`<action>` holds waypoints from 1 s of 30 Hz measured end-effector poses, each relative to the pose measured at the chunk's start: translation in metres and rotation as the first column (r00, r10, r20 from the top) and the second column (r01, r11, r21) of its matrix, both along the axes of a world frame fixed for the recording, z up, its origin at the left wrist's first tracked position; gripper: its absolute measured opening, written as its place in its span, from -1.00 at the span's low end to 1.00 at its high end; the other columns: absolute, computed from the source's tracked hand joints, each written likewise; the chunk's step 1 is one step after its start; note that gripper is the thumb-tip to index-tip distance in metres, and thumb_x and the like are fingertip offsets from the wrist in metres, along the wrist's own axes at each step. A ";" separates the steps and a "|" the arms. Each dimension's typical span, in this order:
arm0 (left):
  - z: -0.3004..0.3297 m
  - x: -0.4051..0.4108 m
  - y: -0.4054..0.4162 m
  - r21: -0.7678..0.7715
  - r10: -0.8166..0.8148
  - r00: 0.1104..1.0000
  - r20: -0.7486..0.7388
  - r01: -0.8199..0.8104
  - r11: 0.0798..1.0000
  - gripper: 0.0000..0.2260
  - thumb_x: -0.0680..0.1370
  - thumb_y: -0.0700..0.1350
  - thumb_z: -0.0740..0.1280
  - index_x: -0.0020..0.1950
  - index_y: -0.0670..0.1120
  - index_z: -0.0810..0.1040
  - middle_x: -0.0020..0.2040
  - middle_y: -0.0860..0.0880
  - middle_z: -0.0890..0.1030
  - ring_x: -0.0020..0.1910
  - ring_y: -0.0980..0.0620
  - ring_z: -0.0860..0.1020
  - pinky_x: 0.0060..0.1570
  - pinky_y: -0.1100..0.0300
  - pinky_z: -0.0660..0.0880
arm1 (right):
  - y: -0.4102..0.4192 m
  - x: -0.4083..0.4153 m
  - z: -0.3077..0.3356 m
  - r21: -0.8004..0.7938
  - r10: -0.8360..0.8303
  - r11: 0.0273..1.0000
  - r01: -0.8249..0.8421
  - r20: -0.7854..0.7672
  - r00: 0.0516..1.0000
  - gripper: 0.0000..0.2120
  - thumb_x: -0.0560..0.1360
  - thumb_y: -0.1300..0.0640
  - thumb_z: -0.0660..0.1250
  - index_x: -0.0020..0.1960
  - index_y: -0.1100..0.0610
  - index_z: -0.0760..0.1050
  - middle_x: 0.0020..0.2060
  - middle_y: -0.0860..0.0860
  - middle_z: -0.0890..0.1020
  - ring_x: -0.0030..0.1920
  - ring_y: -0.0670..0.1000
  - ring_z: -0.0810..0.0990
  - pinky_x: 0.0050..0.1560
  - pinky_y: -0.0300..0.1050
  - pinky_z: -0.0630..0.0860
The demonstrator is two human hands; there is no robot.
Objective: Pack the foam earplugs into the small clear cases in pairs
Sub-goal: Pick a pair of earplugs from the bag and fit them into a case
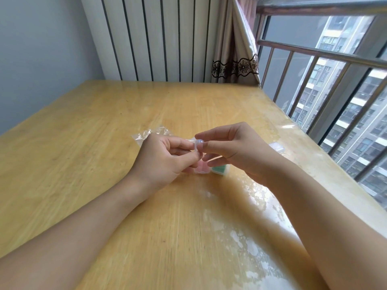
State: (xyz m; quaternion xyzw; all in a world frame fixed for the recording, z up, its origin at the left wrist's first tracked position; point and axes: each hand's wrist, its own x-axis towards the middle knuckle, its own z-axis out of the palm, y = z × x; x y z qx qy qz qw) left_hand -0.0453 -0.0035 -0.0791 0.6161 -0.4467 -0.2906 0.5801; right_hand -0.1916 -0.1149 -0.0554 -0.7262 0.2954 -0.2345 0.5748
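Observation:
A small clear case is held above the table between both hands. My left hand pinches its left side with thumb and fingers. My right hand grips its right side with thumb and forefinger. I cannot tell what is inside it. Under the hands, on the table, lie a clear case with pink earplugs and a clear case with green earplugs, both partly hidden by my fingers.
A crumpled clear plastic bag lies on the wooden table just behind my left hand. Another clear plastic piece peeks out behind my right wrist. A window railing borders the table's right edge.

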 end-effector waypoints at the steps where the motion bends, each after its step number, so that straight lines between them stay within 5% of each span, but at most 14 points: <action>1: 0.000 0.000 0.000 0.006 0.001 1.000 0.019 -0.001 1.000 -0.92 0.47 -0.28 0.50 -0.05 -0.22 0.73 -0.27 -0.15 0.74 -0.29 0.01 0.73 -0.27 0.25 0.62 | 0.000 0.000 0.000 0.006 0.005 1.000 -0.005 -0.002 1.000 -0.74 0.45 0.22 0.53 0.13 0.23 0.68 -0.11 0.22 0.75 -0.12 0.14 0.71 -0.06 -0.06 0.70; 4: -0.001 -0.001 0.000 0.010 -0.016 1.000 0.027 0.016 1.000 -0.92 0.49 -0.34 0.46 -0.12 -0.19 0.73 -0.28 -0.16 0.73 -0.30 0.01 0.74 -0.27 0.27 0.62 | 0.001 0.001 -0.002 0.012 -0.002 1.000 0.002 -0.002 1.000 -0.72 0.45 0.25 0.53 0.14 0.26 0.67 -0.10 0.24 0.75 -0.02 0.24 0.74 0.03 0.00 0.70; 7: -0.001 -0.002 0.000 0.012 -0.020 0.999 0.049 0.020 1.000 -0.87 0.50 -0.37 0.43 -0.15 -0.18 0.71 -0.28 -0.16 0.74 -0.28 -0.01 0.74 -0.22 0.23 0.66 | 0.004 0.002 -0.003 -0.045 -0.041 0.998 0.040 -0.031 0.999 -0.72 0.44 0.24 0.52 0.14 0.22 0.68 -0.20 0.09 0.77 -0.13 0.14 0.77 0.07 0.04 0.69; 13: -0.002 -0.001 0.000 -0.007 0.022 0.995 0.098 -0.021 1.000 -0.91 0.52 -0.29 0.43 -0.14 -0.20 0.73 -0.28 -0.20 0.73 -0.26 -0.06 0.74 -0.19 0.16 0.67 | 0.008 0.005 -0.008 -0.150 -0.089 0.985 0.084 -0.032 0.995 -0.65 0.39 0.19 0.50 0.16 0.25 0.67 -0.15 0.06 0.76 -0.20 0.02 0.77 -0.05 0.05 0.71; 21: 0.010 0.005 0.000 0.022 0.008 1.000 0.014 -0.008 1.000 -0.72 0.52 -0.36 0.34 0.17 -0.09 0.61 -0.28 -0.17 0.73 -0.23 -0.08 0.74 -0.25 0.19 0.66 | -0.004 0.000 0.002 -0.010 -0.011 1.000 0.012 0.113 0.993 -0.76 0.57 0.39 0.25 0.14 0.32 0.64 -0.05 0.27 0.74 -0.07 0.19 0.75 -0.09 -0.13 0.68; 27: 0.009 0.008 0.000 0.091 0.038 0.994 0.101 -0.047 0.995 -0.94 0.48 -0.35 0.42 -0.11 -0.22 0.61 -0.38 -0.17 0.67 -0.41 -0.08 0.65 -0.43 0.15 0.58 | -0.005 0.006 -0.007 0.049 0.007 0.999 -0.015 0.157 0.987 -0.81 0.64 0.27 0.29 0.15 0.33 0.60 -0.07 0.26 0.73 -0.18 0.08 0.68 -0.15 -0.12 0.67; 30: 0.008 0.012 -0.002 0.129 0.092 0.983 0.158 -0.113 0.985 -0.93 0.45 -0.35 0.44 -0.21 -0.23 0.60 -0.44 -0.11 0.63 -0.47 -0.04 0.61 -0.47 0.18 0.52 | -0.004 0.009 -0.012 -0.096 0.007 0.995 0.000 0.080 0.997 -0.80 0.61 0.17 0.34 0.10 0.29 0.63 -0.09 0.19 0.75 -0.19 0.01 0.67 -0.14 -0.10 0.65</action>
